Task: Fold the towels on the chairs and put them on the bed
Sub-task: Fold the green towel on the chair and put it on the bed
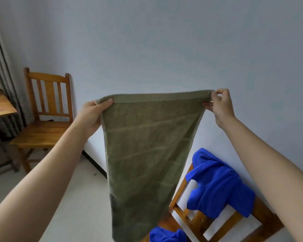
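Head view: green towel (147,145) held up by its top corners, ready for a fold.
The left hand (93,112) grips the top-left corner, thumb across the front; the right hand (220,105) pinches the top-right corner. The towel hangs in the air, its lower end over the near chair (198,219). Next, likely, the two corners must meet evenly. No container shows; that chair bears a blue towel (220,186) on its back and another blue cloth (164,234) on its seat.
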